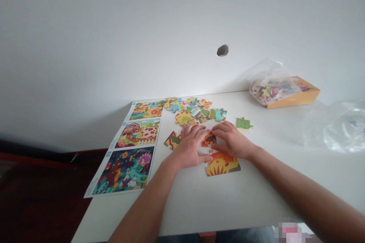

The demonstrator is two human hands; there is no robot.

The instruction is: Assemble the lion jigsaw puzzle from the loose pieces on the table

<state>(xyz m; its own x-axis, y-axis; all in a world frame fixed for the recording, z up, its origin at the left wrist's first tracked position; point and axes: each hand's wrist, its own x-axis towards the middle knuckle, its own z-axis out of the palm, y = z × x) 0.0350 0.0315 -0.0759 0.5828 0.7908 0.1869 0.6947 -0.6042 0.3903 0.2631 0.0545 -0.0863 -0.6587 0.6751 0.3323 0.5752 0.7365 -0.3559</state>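
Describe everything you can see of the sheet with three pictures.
The sheet is white, looks like paper, and lies flat on the left of the table. Three pictures run down it: a yellow scene with a lion, a barn with a spotted cow, and a dark scene. Puzzle pieces crowd its upper right edge; its near left corner juts past the table. The left hand is apart from it.

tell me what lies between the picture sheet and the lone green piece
A cluster of puzzle pieces lies between the sheet and the lone green piece, as the head view shows.
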